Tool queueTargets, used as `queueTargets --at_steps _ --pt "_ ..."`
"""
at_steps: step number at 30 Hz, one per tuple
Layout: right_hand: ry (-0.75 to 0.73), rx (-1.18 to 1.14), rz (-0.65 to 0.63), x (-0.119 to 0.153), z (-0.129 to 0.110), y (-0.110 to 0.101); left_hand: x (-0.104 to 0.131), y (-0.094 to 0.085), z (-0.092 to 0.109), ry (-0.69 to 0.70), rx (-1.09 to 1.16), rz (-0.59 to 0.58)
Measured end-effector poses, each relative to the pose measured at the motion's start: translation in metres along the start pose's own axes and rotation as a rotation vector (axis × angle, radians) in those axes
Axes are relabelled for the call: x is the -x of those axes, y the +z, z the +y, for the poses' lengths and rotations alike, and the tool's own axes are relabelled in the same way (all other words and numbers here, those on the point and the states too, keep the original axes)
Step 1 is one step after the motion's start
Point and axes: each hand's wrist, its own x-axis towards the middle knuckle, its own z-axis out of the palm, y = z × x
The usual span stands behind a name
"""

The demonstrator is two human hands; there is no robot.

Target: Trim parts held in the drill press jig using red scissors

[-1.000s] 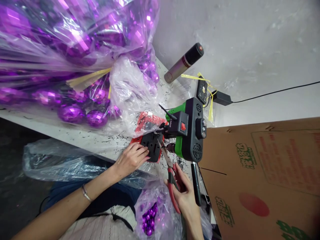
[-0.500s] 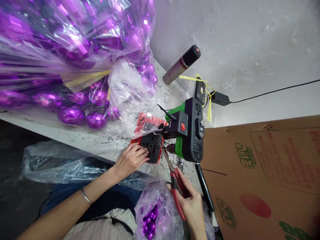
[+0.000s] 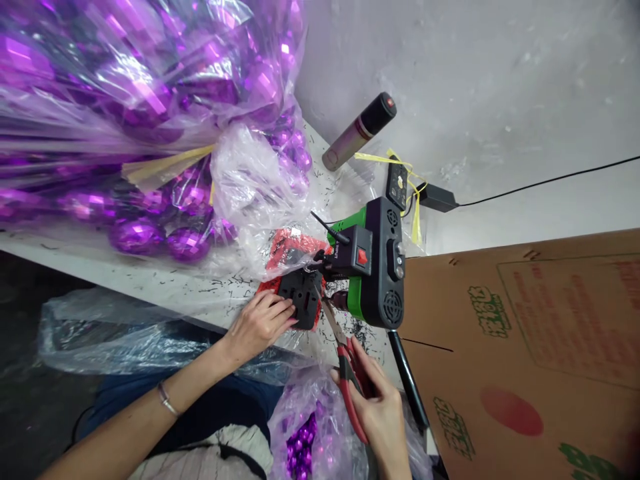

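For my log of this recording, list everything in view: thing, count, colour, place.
Table: 1, white, centre
Wall: 1, grey, upper right
Plier-like tool: 1, red-and-black handles, in right grip
Slotted plate: 1, black, under left grip
Mat: 1, red, partly under plate
Device: 1, green-and-black, beside plate
Rod: 1, black, near device
Clear bags: at least 2, upper left, bottom centre
Faceted pieces: many, purple, in bags
Bottle: 1, greyish, black cap, near wall
Small boxes: 2, black, near wall
Yellow strips: several, yellow, upper-left bag, near wall
Carton: 1, brown, right
Bits: many, black, on table
Bracelet: 1, silver, left wrist
Left grip: 1, bare, on plate
Right grip: 1, bare, around handles
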Motion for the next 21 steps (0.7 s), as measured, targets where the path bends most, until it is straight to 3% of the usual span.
queueTargets --at_steps 21 --pt "-0.022 0.056 -0.004 0.0025 0.003 0.0007 -0.0027 -0.0012 0.0016 0.0 -0.017 0.011"
